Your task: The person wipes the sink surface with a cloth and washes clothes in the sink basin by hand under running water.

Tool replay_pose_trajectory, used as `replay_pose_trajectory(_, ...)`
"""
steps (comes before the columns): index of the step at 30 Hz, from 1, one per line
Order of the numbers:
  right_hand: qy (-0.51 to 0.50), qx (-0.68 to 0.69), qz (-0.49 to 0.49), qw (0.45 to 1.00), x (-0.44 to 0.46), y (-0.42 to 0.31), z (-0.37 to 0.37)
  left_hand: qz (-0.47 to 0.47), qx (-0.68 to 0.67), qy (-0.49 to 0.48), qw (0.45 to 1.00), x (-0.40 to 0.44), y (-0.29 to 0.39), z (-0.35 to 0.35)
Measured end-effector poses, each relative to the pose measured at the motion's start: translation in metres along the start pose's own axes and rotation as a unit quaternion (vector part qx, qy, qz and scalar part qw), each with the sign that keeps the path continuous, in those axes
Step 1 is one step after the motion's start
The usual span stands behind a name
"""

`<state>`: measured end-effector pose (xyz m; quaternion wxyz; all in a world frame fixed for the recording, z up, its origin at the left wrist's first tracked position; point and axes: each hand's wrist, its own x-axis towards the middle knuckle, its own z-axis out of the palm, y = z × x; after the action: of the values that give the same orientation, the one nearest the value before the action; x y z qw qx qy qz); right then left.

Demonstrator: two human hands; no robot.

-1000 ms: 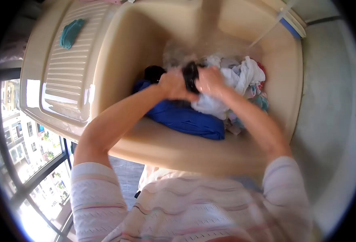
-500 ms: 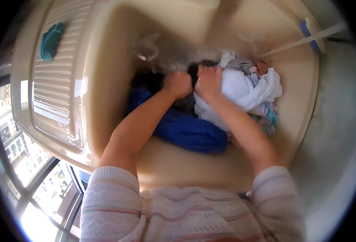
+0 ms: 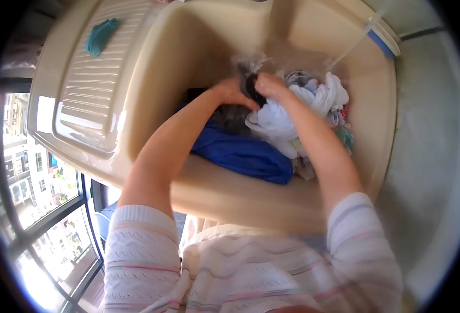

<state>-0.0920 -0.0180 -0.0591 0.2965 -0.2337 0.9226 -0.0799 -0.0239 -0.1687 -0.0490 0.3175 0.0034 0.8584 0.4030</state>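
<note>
Inside a beige sink basin, my left hand (image 3: pixel 233 94) is curled round the left side of a wet black cloth (image 3: pixel 252 87). My right hand (image 3: pixel 272 86) grips the same cloth from the right. Splashing water blurs the area just behind them. White cloth (image 3: pixel 277 122) lies below and to the right of my hands, bunched with other light and coloured pieces. A blue garment (image 3: pixel 243 156) stretches along the near side of the basin. Dark fabric (image 3: pixel 231 119) sits under my left wrist.
A ribbed washboard surface (image 3: pixel 91 88) adjoins the basin on the left, with a teal cloth (image 3: pixel 101 36) on it. A blue and white brush-like object (image 3: pixel 384 39) rests on the far right rim. A window (image 3: pixel 42 177) is at the lower left.
The black cloth, pressed low among the laundry half a second ago, is now raised between my hands. My left hand's fingers have spread around it, and the camera view has shifted.
</note>
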Motion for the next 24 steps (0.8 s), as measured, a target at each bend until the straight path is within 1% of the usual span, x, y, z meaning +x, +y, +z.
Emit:
replay_pose_trajectory(1,0.053,-0.027,-0.07,0.996,-0.03,0.0,0.005,0.024,0.038,-0.023,0.999,-0.026,0.017,0.002)
replay_pose_trajectory(2,0.111,-0.013,-0.111,0.988,-0.064,-0.002,0.011,0.042,0.131,-0.007,0.99,-0.051,0.029,0.012)
replay_pose_trajectory(3,0.126,-0.03,-0.151,0.98,-0.1,-0.001,0.013,0.06,0.218,0.008,0.974,-0.075,0.038,0.027)
replay_pose_trajectory(5,0.219,-0.012,-0.198,0.955,-0.163,-0.006,0.021,0.175,0.325,0.036,0.929,-0.115,0.045,0.051)
replay_pose_trajectory(7,0.209,-0.019,-0.2,0.957,-0.205,-0.008,0.026,0.221,0.36,0.005,0.906,-0.12,0.051,0.059)
replay_pose_trajectory(8,0.239,-0.02,-0.214,0.947,-0.2,-0.006,0.029,0.239,0.382,0.006,0.893,-0.112,0.047,0.062)
replay_pose_trajectory(9,0.27,-0.019,-0.221,0.937,-0.193,-0.006,0.036,0.237,0.389,0.019,0.89,-0.103,0.038,0.066)
replay_pose_trajectory(11,0.269,-0.03,-0.204,0.941,-0.163,-0.002,0.052,0.23,0.405,0.055,0.883,-0.073,0.017,0.075)
replay_pose_trajectory(12,0.266,-0.035,-0.202,0.942,-0.144,0.0,0.059,0.254,0.402,0.156,0.866,-0.058,0.001,0.083)
replay_pose_trajectory(15,0.282,-0.035,-0.187,0.94,-0.111,0.007,0.076,0.215,0.307,0.13,0.918,-0.024,-0.016,0.089)
replay_pose_trajectory(16,0.242,-0.02,-0.15,0.958,-0.108,0.006,0.076,0.196,0.156,0.144,0.957,-0.019,-0.021,0.091)
replay_pose_trajectory(19,0.246,-0.054,-0.084,0.964,-0.064,0.008,0.066,0.124,0.05,0.209,0.969,0.014,-0.027,0.088)
replay_pose_trajectory(20,0.157,-0.024,-0.014,0.987,-0.035,0.011,0.056,0.063,0.07,0.174,0.98,0.034,-0.027,0.076)
replay_pose_trajectory(21,0.071,0.007,0.053,0.996,-0.012,0.014,0.047,0.002,0.093,0.144,0.985,0.049,-0.024,0.067)
replay_pose_trajectory(22,0.109,0.021,0.065,0.992,0.009,0.019,0.041,-0.06,0.12,0.119,0.984,0.062,-0.025,0.052)
replay_pose_trajectory(23,0.146,0.036,0.075,0.986,0.027,0.024,0.037,-0.032,0.137,0.157,0.978,0.07,-0.031,0.044)
replay_pose_trajectory(24,0.167,0.011,0.063,0.984,0.039,0.028,0.038,-0.002,0.153,0.189,0.97,0.077,-0.039,0.043)
